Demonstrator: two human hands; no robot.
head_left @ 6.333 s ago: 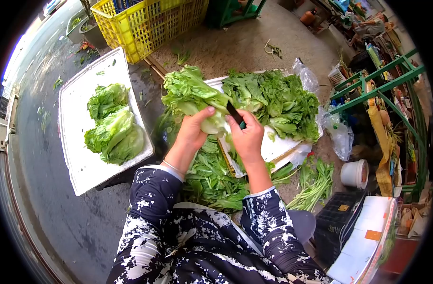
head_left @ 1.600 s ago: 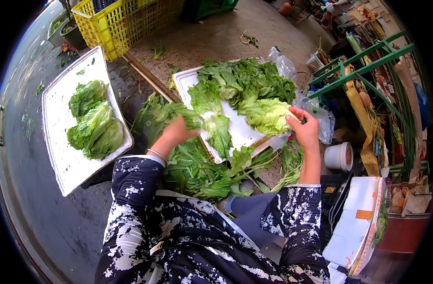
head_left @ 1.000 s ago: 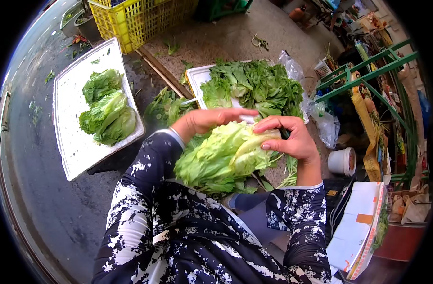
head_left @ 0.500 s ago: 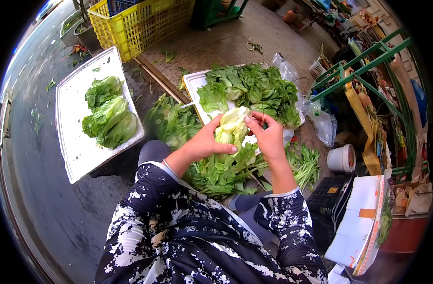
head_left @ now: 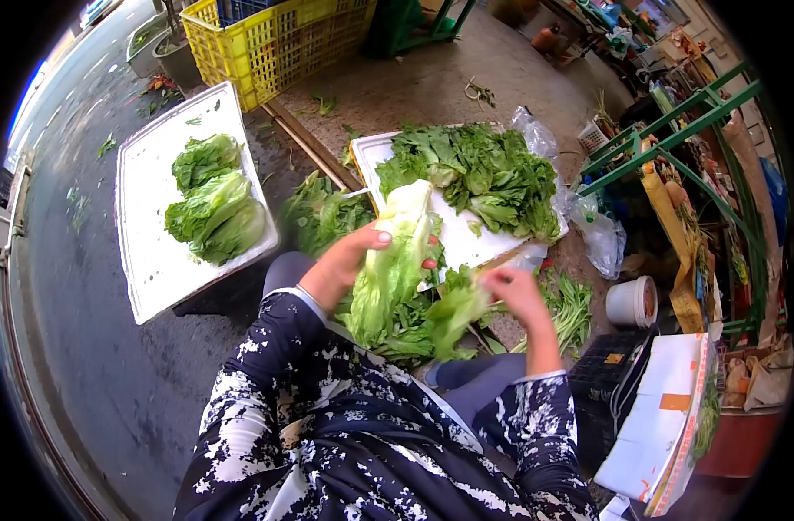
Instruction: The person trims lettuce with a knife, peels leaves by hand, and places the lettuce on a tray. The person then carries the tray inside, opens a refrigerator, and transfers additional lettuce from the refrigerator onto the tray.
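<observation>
The largest thing is the white foam board (head_left: 145, 200), which lies to the left of the left hand and carries two lettuces (head_left: 215, 213) side by side. Beyond both hands is the white tray (head_left: 453, 234), with a heap of darker leaves (head_left: 492, 174) on it. Under the hands and between them, loose greens (head_left: 406, 334) are spread low down.

The lettuce head (head_left: 388, 278) is in the left hand (head_left: 345, 260), which is curved around it, thumb on the near side and fingertips showing on the far side. Its pale stem end points up and away, and its leaves hang down below the palm. This grip looks good to me: firm enough to steady the head, but it should not squeeze the tender leaves.

The right hand (head_left: 514, 291) is nearly closed, and its fingertips pinch a single leaf (head_left: 456, 317), which hangs toward the left hand. The leaf seems apart from the head, but it is blurred; whether these fingers have anything else, I cannot tell. For a clean result, I think each leaf is better pinched close to the stem and pulled outward, one at a time.
</observation>
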